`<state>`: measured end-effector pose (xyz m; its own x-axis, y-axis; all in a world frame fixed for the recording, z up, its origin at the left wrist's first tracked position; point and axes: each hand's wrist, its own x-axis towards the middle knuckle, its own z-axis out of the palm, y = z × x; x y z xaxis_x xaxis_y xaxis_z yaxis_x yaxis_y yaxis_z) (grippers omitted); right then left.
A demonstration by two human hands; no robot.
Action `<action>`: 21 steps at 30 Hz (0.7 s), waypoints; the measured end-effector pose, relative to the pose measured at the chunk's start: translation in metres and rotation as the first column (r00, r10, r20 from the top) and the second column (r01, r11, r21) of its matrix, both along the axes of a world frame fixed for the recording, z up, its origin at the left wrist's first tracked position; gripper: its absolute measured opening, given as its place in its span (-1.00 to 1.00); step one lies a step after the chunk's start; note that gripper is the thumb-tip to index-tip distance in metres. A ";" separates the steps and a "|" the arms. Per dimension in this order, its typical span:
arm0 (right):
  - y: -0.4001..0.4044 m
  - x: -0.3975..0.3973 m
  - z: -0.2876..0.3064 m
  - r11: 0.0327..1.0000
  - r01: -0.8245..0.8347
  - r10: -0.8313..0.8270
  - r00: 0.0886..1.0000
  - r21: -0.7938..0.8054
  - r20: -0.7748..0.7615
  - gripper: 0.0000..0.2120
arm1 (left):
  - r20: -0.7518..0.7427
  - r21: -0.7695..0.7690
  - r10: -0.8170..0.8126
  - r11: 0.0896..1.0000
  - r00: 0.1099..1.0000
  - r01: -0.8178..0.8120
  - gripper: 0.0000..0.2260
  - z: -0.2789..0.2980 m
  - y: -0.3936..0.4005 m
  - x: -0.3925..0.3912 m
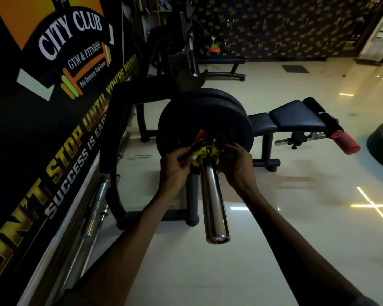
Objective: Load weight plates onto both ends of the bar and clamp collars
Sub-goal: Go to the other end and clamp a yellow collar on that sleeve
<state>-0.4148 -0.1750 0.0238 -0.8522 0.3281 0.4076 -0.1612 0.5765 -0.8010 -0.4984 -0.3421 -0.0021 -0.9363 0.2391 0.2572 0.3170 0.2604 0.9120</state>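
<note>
Nearest to us, at the bottom of the frame, our two bare forearms reach up toward the centre. Between them the chrome bar sleeve (213,202) runs from its red end cap, low in the middle, upward to the plates.

At the centre, both hands meet on the yellow and black collar (206,151) that sits around the sleeve, right against the face of the outer plate. Our left hand (175,167) has its grip pressed together on the collar's left side, fingers curled over it. Our right hand (237,162) pinches the collar's right side, thumb and fingers closed around it. An orange tab (201,134) sticks up just above the collar; we cannot tell whether the clamp is locked.

Just behind the collar are the black weight plates (205,122), at least two stacked on this end of the bar, the front one hiding most of the rear one.

Right of the plates, a black padded bench (296,118) stands on the pale glossy floor (274,217), with roller pads at its far end, one tipped in red.

Along the left edge runs a dark wall banner (60,62) reading "CITY CLUB GYM & FITNESS". In the upper middle, the bar continues into the black rack (186,69).
</note>
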 end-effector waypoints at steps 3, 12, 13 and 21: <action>0.001 -0.005 -0.001 0.999 -0.041 0.040 0.998 -0.036 -0.048 -0.60 | -0.001 -0.009 -0.014 1.000 1.000 0.014 -0.70 0.002 0.003 -0.008; 0.000 -0.016 0.000 0.937 -0.099 0.095 0.995 0.336 0.029 -0.49 | -0.021 -0.018 -0.011 1.000 1.000 0.011 -0.72 0.000 0.003 -0.015; 0.001 -0.017 0.002 0.917 -0.115 0.098 0.993 0.381 0.063 -0.47 | -0.038 -0.031 -0.007 1.000 0.999 0.006 -0.72 0.001 0.003 -0.015; 0.008 -0.024 0.025 0.869 -0.224 0.133 0.965 0.441 0.227 -0.46 | -0.229 -0.119 0.007 0.992 0.973 -0.035 -0.44 0.020 0.000 0.002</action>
